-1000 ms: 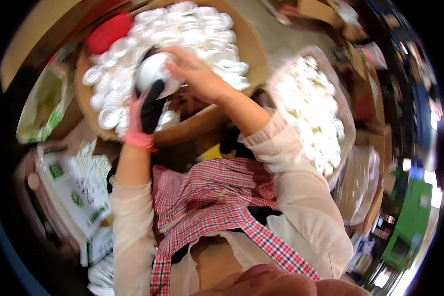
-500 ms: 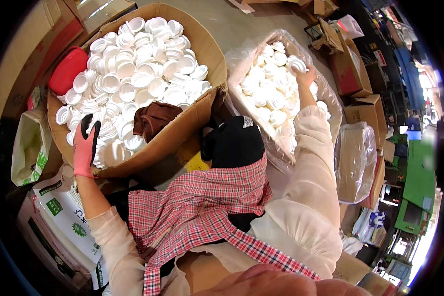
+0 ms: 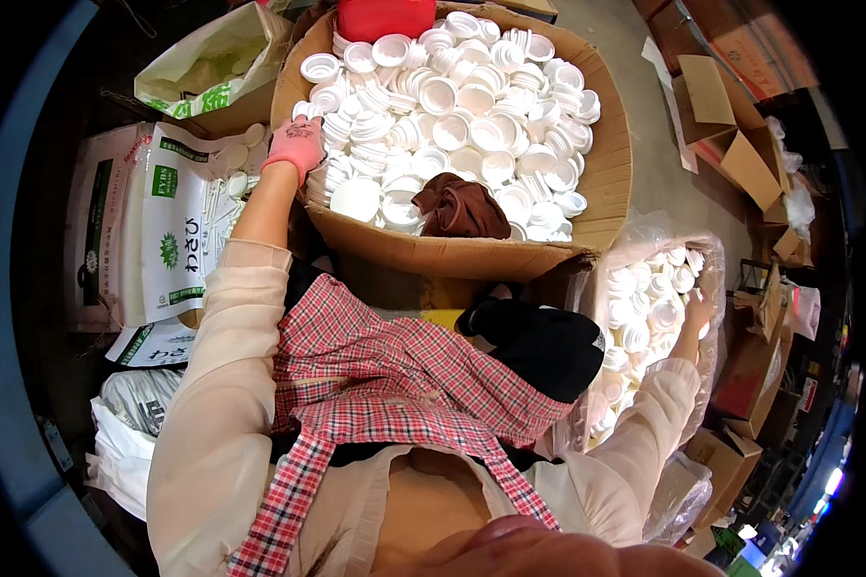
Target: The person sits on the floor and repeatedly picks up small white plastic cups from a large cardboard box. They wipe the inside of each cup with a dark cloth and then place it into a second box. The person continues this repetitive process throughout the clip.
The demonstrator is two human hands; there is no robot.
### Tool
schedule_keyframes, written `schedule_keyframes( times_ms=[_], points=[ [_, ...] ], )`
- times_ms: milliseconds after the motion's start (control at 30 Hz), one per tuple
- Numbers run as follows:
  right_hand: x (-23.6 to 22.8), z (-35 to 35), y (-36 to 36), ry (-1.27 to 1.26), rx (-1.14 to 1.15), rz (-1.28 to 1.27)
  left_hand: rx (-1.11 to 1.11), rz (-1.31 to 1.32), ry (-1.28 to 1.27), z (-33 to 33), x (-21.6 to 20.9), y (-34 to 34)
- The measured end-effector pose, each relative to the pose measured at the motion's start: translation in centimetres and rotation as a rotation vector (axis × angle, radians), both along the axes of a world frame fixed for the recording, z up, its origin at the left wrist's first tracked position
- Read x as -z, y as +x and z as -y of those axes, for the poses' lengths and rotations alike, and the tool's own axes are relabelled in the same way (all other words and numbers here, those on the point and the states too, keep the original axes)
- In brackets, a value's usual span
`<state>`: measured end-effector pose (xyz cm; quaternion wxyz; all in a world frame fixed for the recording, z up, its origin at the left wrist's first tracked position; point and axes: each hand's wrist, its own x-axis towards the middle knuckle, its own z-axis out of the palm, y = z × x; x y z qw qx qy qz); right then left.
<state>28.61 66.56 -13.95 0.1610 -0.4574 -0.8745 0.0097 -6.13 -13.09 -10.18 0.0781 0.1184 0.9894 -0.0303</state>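
Observation:
A big cardboard box in front of me is heaped with white plastic lids. My left hand, in a pink glove, rests on the lids at the box's left rim with its fingers bent over them; whether it grips any is unclear. At the right stands a second box lined with clear plastic, also full of white lids. My bare right hand reaches to its far side, fingers apart, touching the lids there. A brown cloth lies on the lids near the big box's front wall.
A red container sits at the big box's far rim. White printed sacks and a bag lie at my left. Loose cardboard boxes stand at the right. A black cloth lies on my plaid apron.
A second ago both hands were over the big box, the right holding a white lid. The right hand then swung to the plastic-lined box; the left settled at the big box's left rim.

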Motion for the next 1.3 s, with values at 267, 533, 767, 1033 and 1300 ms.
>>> schedule_keyframes(
  times_ms=[267,533,767,1033,1300],
  points=[
    [-10.4,20.1,-13.7,-0.628,-0.766,-0.234,-0.118,-0.076,0.297,-3.2,-1.0,-1.1],
    [-4.2,43.1,-26.5,-0.584,-1.256,0.077,-0.247,0.114,1.619,-2.9,-4.6,-0.6],
    [-6.2,58.6,-30.9,-1.576,-0.816,-0.192,-0.164,-0.027,1.323,-2.2,-5.3,-0.6],
    [-3.7,58.4,-28.1,-1.263,-0.923,0.331,-0.052,-0.023,0.698,-3.0,-4.4,-0.6],
    [-15.2,59.3,-28.5,-0.62,-1.415,-0.535,-0.443,1.07,2.214,-3.5,-7.5,0.8]
  ],
)
